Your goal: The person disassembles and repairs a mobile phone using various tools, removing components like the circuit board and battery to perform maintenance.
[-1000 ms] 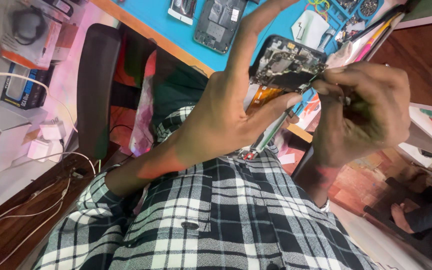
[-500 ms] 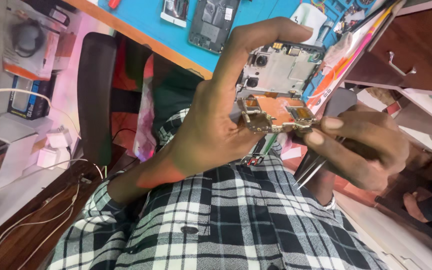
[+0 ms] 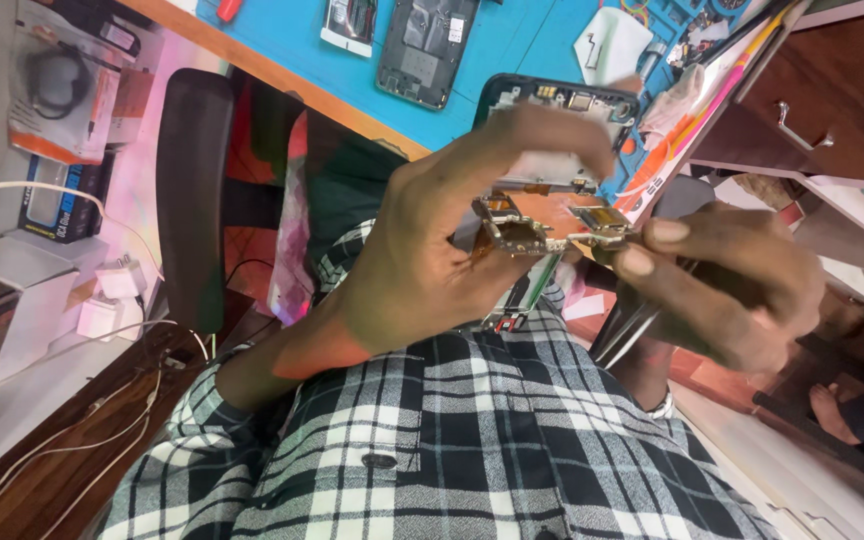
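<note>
My left hand (image 3: 422,260) is raised in front of my checked shirt and grips an opened black phone (image 3: 552,100) by its frame, fingers curled over the top. A small circuit board with metal shields (image 3: 537,225) sticks out of the phone's middle. My right hand (image 3: 732,280) pinches the right end of that board with thumb and forefinger. The same hand holds thin metal tweezers (image 3: 622,335), which point down and left under the palm.
A blue work mat (image 3: 512,45) lies beyond the hands, with another opened phone (image 3: 427,45) and small parts on it. A black chair (image 3: 192,190), white chargers (image 3: 112,295) with cables and shelf boxes (image 3: 62,90) are left. Wooden drawers (image 3: 822,120) are right.
The phone has turned in my left hand and its board now stands clear of the frame. My right hand came off the phone's edge and took the board's right end.
</note>
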